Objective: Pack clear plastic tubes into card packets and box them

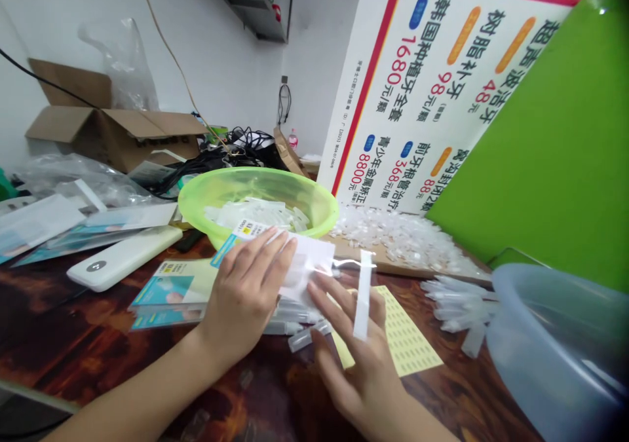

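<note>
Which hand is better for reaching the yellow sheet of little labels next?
Probably the right hand: it sits right beside and partly over the yellow label sheet. The left hand is farther away and is on a white packet.

Bare left hand (246,291), bare right hand (358,357), bare forearms (142,389).
</note>
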Demonstrator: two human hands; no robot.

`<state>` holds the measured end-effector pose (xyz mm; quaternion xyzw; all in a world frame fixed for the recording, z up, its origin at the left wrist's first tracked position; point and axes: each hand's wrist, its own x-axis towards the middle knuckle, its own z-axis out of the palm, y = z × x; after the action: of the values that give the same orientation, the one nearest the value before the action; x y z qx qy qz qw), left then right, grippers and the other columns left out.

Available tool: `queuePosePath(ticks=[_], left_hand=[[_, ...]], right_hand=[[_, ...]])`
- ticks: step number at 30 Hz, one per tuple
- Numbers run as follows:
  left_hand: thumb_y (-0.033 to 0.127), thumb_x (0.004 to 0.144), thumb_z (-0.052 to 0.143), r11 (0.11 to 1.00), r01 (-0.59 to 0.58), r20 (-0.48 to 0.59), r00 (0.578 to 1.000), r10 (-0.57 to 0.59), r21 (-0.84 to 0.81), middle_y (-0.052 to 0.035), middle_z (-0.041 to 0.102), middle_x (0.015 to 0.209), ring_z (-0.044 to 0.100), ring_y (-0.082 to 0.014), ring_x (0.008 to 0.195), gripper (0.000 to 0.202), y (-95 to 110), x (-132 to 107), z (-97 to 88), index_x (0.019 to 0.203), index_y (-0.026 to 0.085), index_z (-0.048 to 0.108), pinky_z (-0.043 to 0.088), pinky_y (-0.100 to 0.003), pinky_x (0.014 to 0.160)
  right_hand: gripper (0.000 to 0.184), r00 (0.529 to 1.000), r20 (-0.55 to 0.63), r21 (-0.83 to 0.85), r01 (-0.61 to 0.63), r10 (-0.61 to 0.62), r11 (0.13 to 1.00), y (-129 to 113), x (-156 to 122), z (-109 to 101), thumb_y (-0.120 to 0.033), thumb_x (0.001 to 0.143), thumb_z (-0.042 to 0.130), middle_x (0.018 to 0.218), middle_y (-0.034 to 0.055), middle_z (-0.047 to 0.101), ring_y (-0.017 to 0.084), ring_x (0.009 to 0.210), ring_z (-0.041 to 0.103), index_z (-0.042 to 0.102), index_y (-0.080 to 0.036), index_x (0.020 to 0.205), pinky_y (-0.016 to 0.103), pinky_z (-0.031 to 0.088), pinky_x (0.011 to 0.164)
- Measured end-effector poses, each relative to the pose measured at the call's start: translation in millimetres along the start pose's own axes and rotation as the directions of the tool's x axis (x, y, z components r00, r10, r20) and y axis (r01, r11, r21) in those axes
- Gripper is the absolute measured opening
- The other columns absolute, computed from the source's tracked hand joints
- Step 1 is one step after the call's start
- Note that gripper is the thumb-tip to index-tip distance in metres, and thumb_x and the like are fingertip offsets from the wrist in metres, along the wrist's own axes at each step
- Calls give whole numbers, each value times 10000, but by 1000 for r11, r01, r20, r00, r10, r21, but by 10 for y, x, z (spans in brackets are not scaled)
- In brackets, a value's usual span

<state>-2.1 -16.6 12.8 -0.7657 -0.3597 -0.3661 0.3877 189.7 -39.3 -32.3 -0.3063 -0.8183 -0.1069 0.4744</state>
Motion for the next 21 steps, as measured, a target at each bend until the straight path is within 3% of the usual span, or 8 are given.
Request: queuePosePath(ticks=[4,9,16,21], left_hand=[[41,933,363,999,-31,21,999,31,8,-169,625,1328,544,-322,1269,394,0,-20,49,1276,91,550,354,-503,1072],[84,964,356,994,80,-42,996,-77,78,-209,613,1328,556,-315,1266,286,103,-40,87,1175,96,549,430,-465,1041],[65,961,360,990,100,-66,993,-93,100,-174,698,1193,622,-315,1154,260,235,-60,92,1103,73,578,433,-510,1014],[40,948,354,987,121,-93,989,-112,101,-176,710,1121,627,-296,1112,264,325,-62,52,1081,43,583,415,-496,1008]], right_hand=[[548,994,111,23,-26,23,999,-58,-10,0,-81,899,441,1535,75,401,176,1408,360,389,-180,1435,342,263,1152],[622,981,187,34,-49,42,998,-56,-69,2,-174,925,460,1576,79,321,225,1437,323,272,-195,1517,415,319,1159],[575,969,247,198,-49,-2,979,59,-35,-22,-211,928,513,1494,36,462,200,1365,453,358,-301,1474,371,375,1147],[541,980,201,241,-40,-10,970,32,17,-88,-179,878,548,1399,82,556,245,1291,538,472,-258,1407,386,410,1125]])
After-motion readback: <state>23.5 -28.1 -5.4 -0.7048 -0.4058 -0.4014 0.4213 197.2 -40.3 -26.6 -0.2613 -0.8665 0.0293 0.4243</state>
